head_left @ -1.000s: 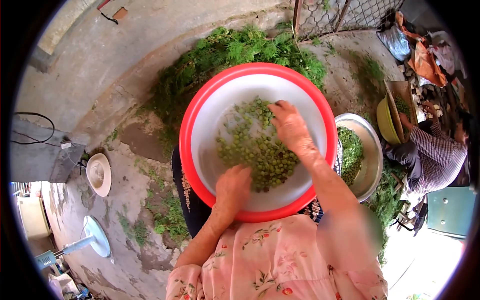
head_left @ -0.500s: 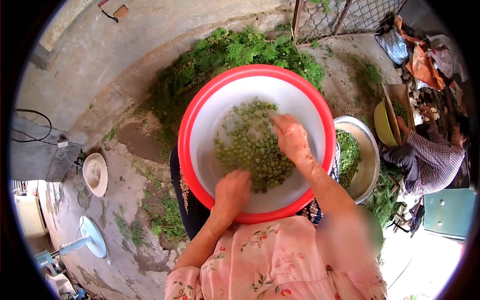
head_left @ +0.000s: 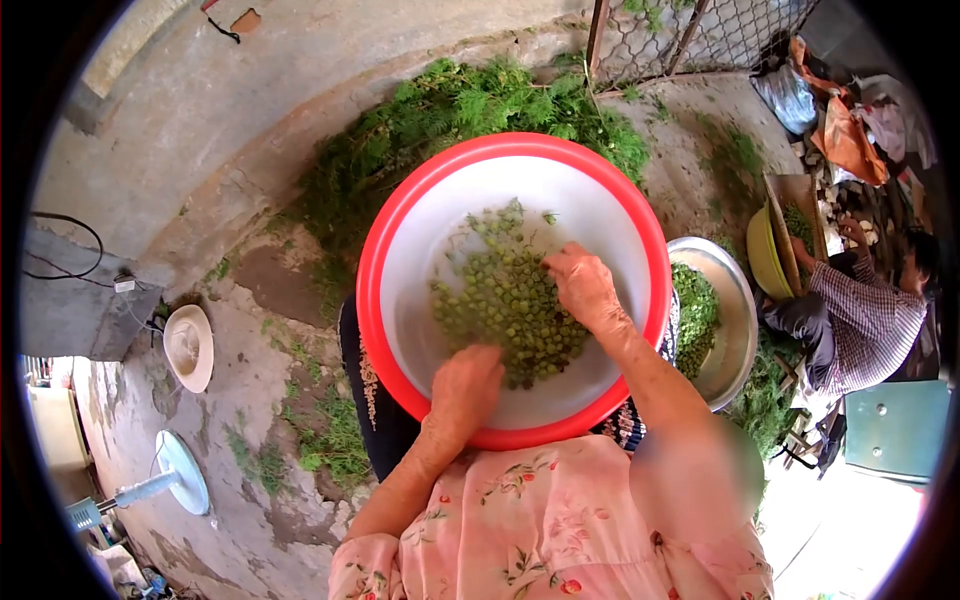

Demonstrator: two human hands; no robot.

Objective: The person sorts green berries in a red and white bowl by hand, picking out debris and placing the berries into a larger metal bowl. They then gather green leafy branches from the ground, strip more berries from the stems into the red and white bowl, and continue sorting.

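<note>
A white basin with a red rim (head_left: 395,210) rests across my lap, with many small round green pods or berries (head_left: 515,300) and bits of leaf on its floor. My left hand (head_left: 468,388) is at the near left of the pile, blurred, its fingertips low against the pods. On the right side of the pile my right hand (head_left: 583,283) has its fingers bent together at the pods' edge; anything between them is too small to make out. Beside the basin on the right, a metal bowl (head_left: 738,350) holds more green pods (head_left: 695,320).
Cut green branches (head_left: 480,95) lie beyond the basin. At the right sits another person (head_left: 870,315) by a yellow-green basin (head_left: 765,255) and a box. A teal chair (head_left: 897,430) stands lower right; a hat (head_left: 189,348) and a pale blue stand base (head_left: 184,473) are left.
My right hand has shifted slightly, its fingers now closer together. My left hand stays in nearly the same place. A small leafy sprig has separated near the top of the pile.
</note>
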